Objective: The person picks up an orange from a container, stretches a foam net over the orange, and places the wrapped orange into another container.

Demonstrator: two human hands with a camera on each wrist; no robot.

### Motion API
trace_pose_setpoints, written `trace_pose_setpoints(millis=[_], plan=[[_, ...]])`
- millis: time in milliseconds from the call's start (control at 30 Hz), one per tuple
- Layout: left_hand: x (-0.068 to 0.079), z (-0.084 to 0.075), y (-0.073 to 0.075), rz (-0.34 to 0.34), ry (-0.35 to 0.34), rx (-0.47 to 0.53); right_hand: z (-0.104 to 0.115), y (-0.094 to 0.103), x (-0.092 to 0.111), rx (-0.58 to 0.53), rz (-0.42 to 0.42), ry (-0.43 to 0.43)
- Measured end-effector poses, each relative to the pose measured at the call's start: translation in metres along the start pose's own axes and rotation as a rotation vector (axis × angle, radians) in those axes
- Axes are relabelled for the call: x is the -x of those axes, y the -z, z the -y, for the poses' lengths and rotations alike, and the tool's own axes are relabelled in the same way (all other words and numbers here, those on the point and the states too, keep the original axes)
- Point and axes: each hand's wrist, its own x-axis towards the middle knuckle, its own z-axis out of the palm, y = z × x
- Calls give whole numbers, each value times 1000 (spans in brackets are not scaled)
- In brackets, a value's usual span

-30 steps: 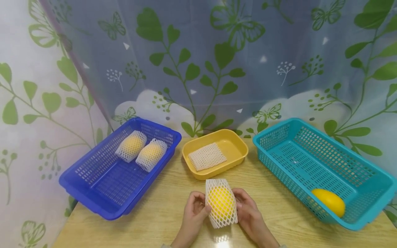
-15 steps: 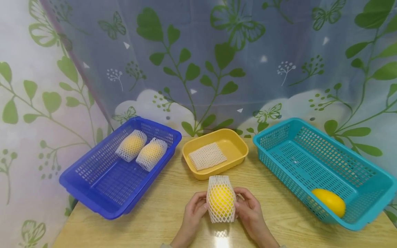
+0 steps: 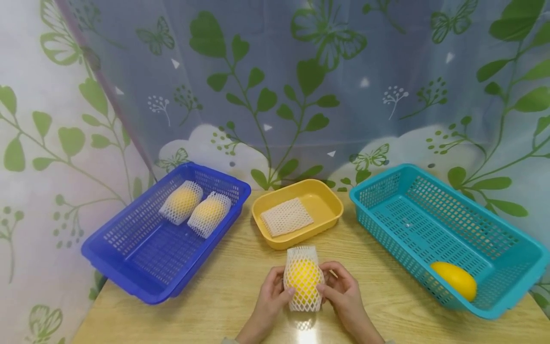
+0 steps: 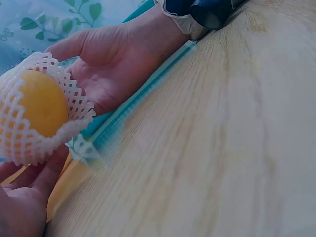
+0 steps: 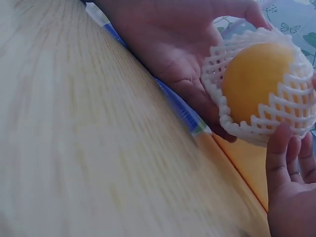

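Over the front middle of the table, both hands hold a yellow mango inside a white foam net sleeve. My left hand grips its left side, with the thumb on the net's lower front. From the right, my right hand pinches the net, thumb in front and fingers curled behind. The wrist views look into the sleeve's near end, where the smooth skin of the mango shows bare. The net's far end stands up beyond the fruit as a flattened tube.
A yellow tray behind the hands holds a flat foam net. At left, a blue basket contains two netted mangoes. The teal basket at right has one bare mango. A patterned curtain hangs behind.
The netted mango was tilted a second ago, then straightened and rose slightly; now it sits a little lower and further left. Both thumbs have shifted onto the net's front.
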Motion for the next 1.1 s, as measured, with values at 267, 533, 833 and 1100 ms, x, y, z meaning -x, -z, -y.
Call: trace_pose_setpoints(millis=[267,533,833,1100], plan=[[-1,5,1,92,4,32,-4,2,-1,34,58,130],[0,6,0,109,42,51,-4,-2,0,70,76,219],[1,-1,-1,25,150,34,-1,-6,2,83,112,257],[-2,-14,2,1,211,203,8,-12,-2,173,108,371]])
